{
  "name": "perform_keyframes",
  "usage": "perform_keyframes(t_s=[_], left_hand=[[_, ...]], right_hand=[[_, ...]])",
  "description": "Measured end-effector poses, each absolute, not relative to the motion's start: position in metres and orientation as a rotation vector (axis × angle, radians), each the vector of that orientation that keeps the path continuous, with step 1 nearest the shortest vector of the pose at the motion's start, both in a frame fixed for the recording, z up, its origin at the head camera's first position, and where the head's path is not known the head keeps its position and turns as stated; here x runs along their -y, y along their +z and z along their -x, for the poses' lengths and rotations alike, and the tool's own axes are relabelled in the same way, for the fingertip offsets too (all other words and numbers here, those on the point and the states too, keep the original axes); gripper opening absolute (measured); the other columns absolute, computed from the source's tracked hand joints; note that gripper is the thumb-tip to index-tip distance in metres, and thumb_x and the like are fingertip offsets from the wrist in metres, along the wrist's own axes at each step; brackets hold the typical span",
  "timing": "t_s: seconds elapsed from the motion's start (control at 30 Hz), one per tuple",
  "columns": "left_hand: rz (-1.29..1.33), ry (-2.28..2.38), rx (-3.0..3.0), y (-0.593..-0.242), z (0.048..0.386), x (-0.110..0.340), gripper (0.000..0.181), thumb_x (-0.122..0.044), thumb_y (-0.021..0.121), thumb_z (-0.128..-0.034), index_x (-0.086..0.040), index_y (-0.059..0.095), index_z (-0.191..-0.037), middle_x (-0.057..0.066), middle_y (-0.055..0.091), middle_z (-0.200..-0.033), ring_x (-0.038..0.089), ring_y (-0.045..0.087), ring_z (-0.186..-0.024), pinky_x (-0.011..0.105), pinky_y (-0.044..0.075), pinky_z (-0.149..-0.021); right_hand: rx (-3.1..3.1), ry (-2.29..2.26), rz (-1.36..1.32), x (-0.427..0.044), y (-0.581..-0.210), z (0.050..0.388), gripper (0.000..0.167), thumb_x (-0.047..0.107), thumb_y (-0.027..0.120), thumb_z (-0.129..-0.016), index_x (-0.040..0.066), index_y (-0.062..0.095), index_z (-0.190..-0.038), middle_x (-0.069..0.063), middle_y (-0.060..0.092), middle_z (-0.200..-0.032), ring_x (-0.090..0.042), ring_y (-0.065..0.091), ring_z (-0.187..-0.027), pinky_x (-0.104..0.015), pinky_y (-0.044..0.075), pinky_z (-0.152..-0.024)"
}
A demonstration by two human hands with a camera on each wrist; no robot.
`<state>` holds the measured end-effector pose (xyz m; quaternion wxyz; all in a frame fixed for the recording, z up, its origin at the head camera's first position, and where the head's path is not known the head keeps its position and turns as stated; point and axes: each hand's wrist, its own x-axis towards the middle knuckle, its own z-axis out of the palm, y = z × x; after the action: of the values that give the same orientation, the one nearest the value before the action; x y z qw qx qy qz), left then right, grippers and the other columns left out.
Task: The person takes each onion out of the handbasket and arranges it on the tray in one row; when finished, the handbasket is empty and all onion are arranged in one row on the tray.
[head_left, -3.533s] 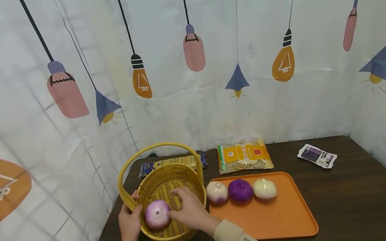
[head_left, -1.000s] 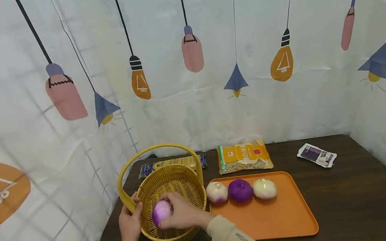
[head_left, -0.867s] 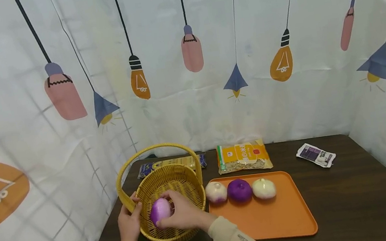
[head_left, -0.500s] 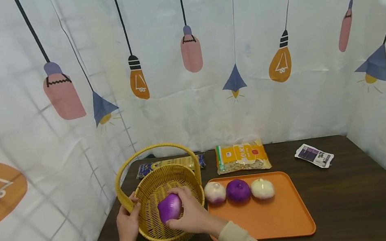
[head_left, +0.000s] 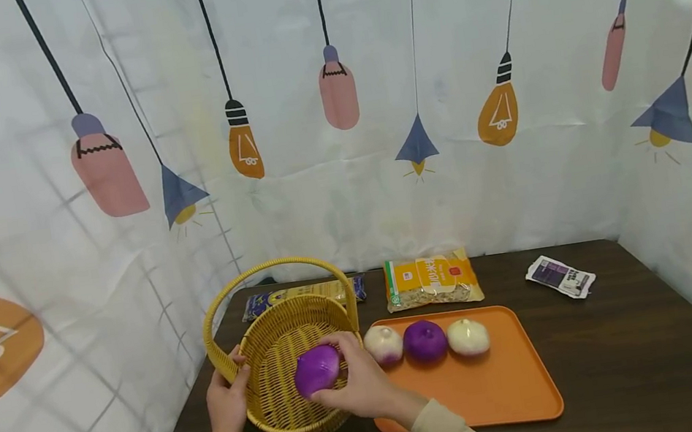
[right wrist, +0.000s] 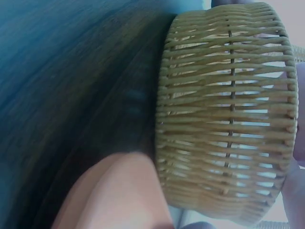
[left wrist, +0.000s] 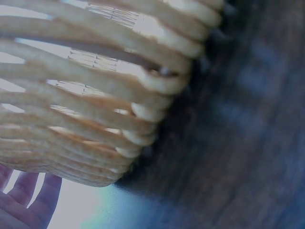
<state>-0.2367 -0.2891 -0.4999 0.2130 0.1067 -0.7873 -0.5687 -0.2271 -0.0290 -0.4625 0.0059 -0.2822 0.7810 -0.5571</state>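
Note:
A yellow wicker basket [head_left: 296,334] with a tall arched handle stands at the left of the table in the head view. My left hand [head_left: 226,402] holds its left side where the handle meets the rim. My right hand [head_left: 364,379] grips a purple onion [head_left: 317,370] between thumb and fingers, over the basket's opening toward its right side. In the left wrist view the woven wall [left wrist: 95,100] fills much of the picture, with some fingers [left wrist: 33,195] at the lower left. The right wrist view shows the basket's outside [right wrist: 226,114]; the onion is not clear there.
Right of the basket lies an orange tray [head_left: 471,398] bearing a white-and-purple onion [head_left: 384,344], a purple onion [head_left: 425,341] and a pale onion [head_left: 468,337]. Behind are a yellow grain bag [head_left: 432,280], a blue-and-yellow packet [head_left: 304,296] and, far right, a small white-and-purple pouch [head_left: 560,276].
The onion lay in the basket with my right hand beside it; that hand has taken hold of it, turned it and moved it rightward. My left hand keeps its hold on the basket.

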Motion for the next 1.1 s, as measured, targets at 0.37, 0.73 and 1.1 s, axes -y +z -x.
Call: perform_keyframes(t_s=[0.37,0.73,1.1], left_hand=[[-0.294,-1.579,2.194,-0.500,0.236,0.289,0.023,-0.013,0.053,-0.1005,-0.001,0.056,-0.119,0.010,0.046,-0.149,0.029,0.042,-0.134,0.002,0.033,-0.081],[-0.272,-1.586,2.185,-0.500,0.236,0.290,0.023,-0.015,0.054,-0.1007,-0.001,0.056,-0.120,0.009,0.045,-0.150,0.029,0.042,-0.134,0.003,0.034,-0.082],[-0.283,-1.583,2.204,-0.501,0.236,0.290,0.024,-0.018,0.053,-0.1012,-0.003,0.056,-0.121,0.007,0.045,-0.150,0.025,0.044,-0.131,0.004,0.035,-0.081]], right_hand=[[-2.421,-1.831,0.891,0.013,-0.466,0.220,0.073,0.029,0.080,-0.078,0.032,0.039,-0.138,-0.002,0.040,-0.133,-0.021,0.053,-0.114,-0.034,0.051,-0.086],[-2.441,-1.967,0.869,-0.016,-0.449,0.201,0.069,0.005,0.078,-0.077,0.015,0.045,-0.137,-0.010,0.036,-0.137,-0.028,0.049,-0.118,-0.033,0.051,-0.089],[-2.488,-2.062,0.732,-0.047,-0.440,0.190,0.070,0.001,0.083,-0.072,0.006,0.047,-0.133,-0.012,0.048,-0.132,-0.029,0.054,-0.117,-0.036,0.052,-0.089]])
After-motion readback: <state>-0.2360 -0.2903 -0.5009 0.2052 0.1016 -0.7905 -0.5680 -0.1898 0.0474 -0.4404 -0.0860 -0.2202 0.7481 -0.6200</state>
